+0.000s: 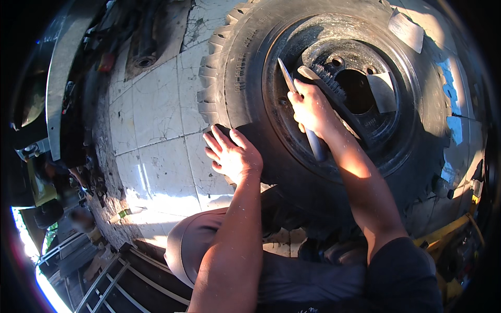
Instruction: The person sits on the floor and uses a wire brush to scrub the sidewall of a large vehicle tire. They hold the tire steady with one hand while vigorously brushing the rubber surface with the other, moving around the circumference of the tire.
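Note:
A big black tire (237,83) with chunky tread lies flat on the tiles in front of me, its worn metal rim (334,31) facing up. My right hand (312,109) is closed round a pointed metal tool (286,74) with a blue lower end, over the left side of the rim. Its exact kind is unclear. Beneath that hand and forearm, a wire brush (327,78) with grey bristles lies slantwise across the rim. My left hand (235,155) rests on the tire's near-left edge, fingers spread, holding nothing.
A pale sheet (382,93) lies partly over the hub hole, and another sheet (406,31) sits on the tire's far right. Yellow metal equipment (443,232) stands at the right. Metal racks (112,281) and a person (81,221) are at the lower left.

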Demonstrator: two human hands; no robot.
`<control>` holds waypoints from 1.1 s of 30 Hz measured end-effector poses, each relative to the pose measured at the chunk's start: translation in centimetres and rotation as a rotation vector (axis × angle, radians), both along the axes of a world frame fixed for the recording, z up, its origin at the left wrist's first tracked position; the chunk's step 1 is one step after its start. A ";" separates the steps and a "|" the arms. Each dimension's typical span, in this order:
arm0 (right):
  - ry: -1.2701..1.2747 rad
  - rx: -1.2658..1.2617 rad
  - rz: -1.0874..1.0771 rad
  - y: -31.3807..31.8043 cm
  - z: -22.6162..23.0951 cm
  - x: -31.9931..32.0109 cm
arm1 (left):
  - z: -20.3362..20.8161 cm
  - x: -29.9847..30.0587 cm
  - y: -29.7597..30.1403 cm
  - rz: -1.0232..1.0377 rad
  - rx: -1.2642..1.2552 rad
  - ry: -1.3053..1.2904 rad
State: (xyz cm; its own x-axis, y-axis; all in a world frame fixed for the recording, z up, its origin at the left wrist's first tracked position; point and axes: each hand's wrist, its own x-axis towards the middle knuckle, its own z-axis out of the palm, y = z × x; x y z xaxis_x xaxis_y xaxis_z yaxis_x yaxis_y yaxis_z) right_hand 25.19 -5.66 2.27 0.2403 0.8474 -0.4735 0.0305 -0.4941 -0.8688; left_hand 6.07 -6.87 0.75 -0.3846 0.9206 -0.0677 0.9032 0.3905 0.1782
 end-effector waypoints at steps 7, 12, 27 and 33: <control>-0.022 -0.049 -0.065 0.8 0.5 -1.1 | 0.7 -0.2 0.1 0.000 -0.014 0.007; 0.013 0.008 -0.077 1.2 -0.4 0.2 | 0.2 0.1 0.0 -0.009 -0.009 0.016; 0.078 0.068 -0.075 0.6 0.2 -1.8 | 0.5 -0.1 0.1 0.000 -0.045 0.014; 0.072 0.088 -0.269 3.5 -0.7 -0.3 | 0.2 0.1 0.1 -0.015 -0.034 0.005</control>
State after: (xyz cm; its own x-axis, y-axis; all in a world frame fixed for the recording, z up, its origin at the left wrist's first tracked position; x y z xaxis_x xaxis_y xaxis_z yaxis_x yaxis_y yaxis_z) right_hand 24.91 -2.18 1.58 0.4302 0.7962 -0.4254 -0.1550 -0.3991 -0.9037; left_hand 6.16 -6.79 0.99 -0.3712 0.9235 -0.0968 0.9098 0.3826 0.1609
